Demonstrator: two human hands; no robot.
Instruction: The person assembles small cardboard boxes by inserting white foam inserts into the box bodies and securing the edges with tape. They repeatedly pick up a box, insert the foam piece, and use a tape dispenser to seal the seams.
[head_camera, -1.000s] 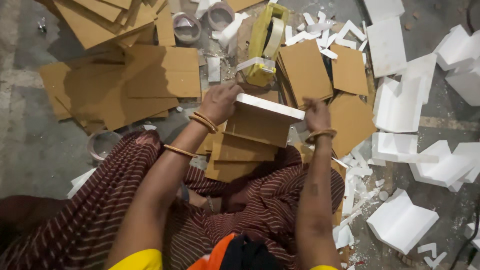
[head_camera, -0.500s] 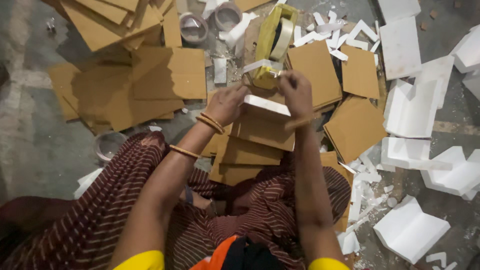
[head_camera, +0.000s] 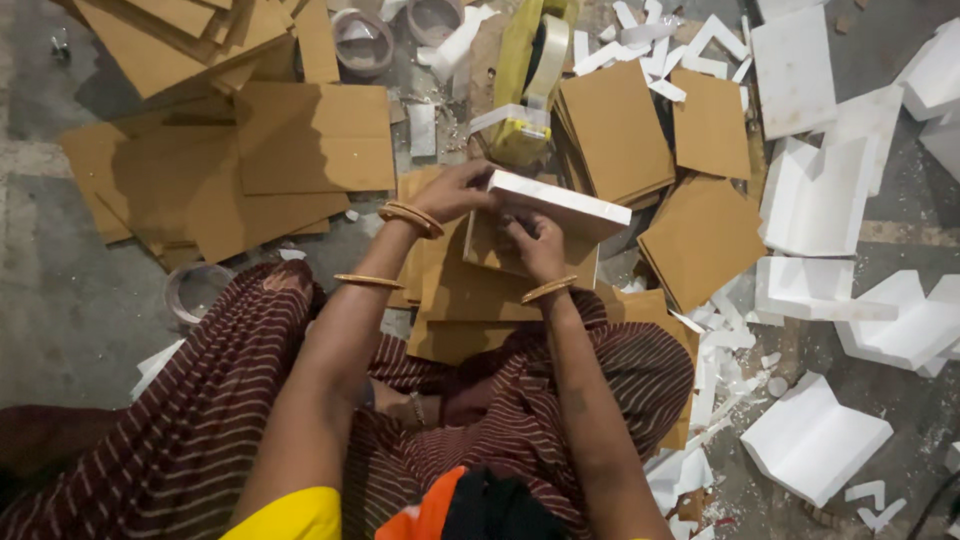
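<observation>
Head view, and I'm looking straight down past striped fabric on my lap: left hand (head_camera: 455, 190) is curled around the near-left end of a flat white foam slab (head_camera: 560, 203) at frame centre, fingers clamped on its edge, while the right hand (head_camera: 538, 245) presses against the brown cardboard piece (head_camera: 520, 255) under it, fingers bent and gripping. I judge this as fitting foam to cardboard, mid-assembly. A yellow tape dispenser (head_camera: 525, 90) sits just above, in the upper middle. Cardboard sheets (head_camera: 310, 140) lie upper left, foam corner pieces (head_camera: 815, 195) on the right floor. Next calls for squaring the edges while holding both steady.
</observation>
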